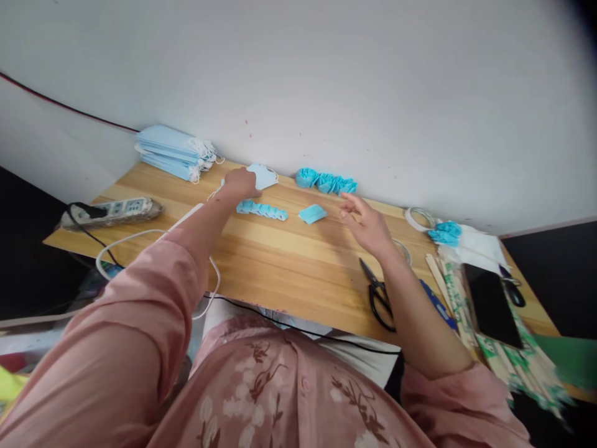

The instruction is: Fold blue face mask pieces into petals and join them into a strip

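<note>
My left hand point(242, 182) is at the back of the wooden table, right beside a light-blue face mask point(263, 176) with white ear loops. Its fingers point away and are mostly hidden behind the back of the hand, so I cannot see whether they grip the mask. Just in front lies a row of small folded blue pieces point(262, 210). A flat folded blue piece point(312, 213) rests between the hands. My right hand point(368, 225) hovers over the table, its fingers apart and holding nothing. Several blue crinkled flowers point(326, 181) sit near its fingertips by the wall.
A stack of masks point(168, 152) stands at back left, behind a power strip point(114, 211) and white cable. Black-handled scissors point(379, 295) lie under my right forearm. Farther right are a tape roll point(420, 218), another blue flower point(445, 233), a black phone point(492, 305) and wrapped sticks point(517, 367).
</note>
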A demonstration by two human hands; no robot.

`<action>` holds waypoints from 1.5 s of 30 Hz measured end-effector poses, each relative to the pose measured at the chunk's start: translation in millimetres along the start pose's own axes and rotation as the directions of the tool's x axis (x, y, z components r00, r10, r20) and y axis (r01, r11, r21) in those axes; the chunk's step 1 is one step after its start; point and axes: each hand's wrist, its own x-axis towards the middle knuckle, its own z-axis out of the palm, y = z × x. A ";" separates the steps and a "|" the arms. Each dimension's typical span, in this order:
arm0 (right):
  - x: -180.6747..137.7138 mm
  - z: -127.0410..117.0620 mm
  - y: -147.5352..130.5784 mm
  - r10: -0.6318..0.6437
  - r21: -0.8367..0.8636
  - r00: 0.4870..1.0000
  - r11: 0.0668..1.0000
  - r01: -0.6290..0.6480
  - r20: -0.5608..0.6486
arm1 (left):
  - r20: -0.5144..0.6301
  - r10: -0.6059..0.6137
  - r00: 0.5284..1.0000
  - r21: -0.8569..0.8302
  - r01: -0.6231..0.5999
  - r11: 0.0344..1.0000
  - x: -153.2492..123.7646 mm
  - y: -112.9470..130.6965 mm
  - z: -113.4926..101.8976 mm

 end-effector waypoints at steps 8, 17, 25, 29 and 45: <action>-56.7 -44.0 26.4 0.142 -0.038 0.989 0.989 -0.144 -0.050 | 0.013 -0.014 1.000 -0.073 0.015 0.997 6.4 -11.4 -12.0; -43.5 -61.6 -12.2 0.234 0.653 0.971 0.729 -0.203 0.041 | -0.613 0.275 0.741 -0.082 -0.406 0.910 -6.8 68.7 -74.7; -18.1 -58.0 3.3 0.357 0.783 0.932 0.561 -0.269 0.064 | -0.426 0.846 0.321 0.401 -0.771 0.495 -75.3 176.7 -14.0; -3.2 -68.6 53.0 0.398 0.550 0.896 0.801 -0.235 -0.197 | -0.418 0.825 0.381 0.222 -0.838 0.499 -70.6 181.9 8.9; 12.2 4.4 29.0 -0.019 -0.443 0.995 0.895 0.059 0.094 | -0.530 0.028 0.848 -0.560 -0.375 0.739 -63.2 77.0 42.6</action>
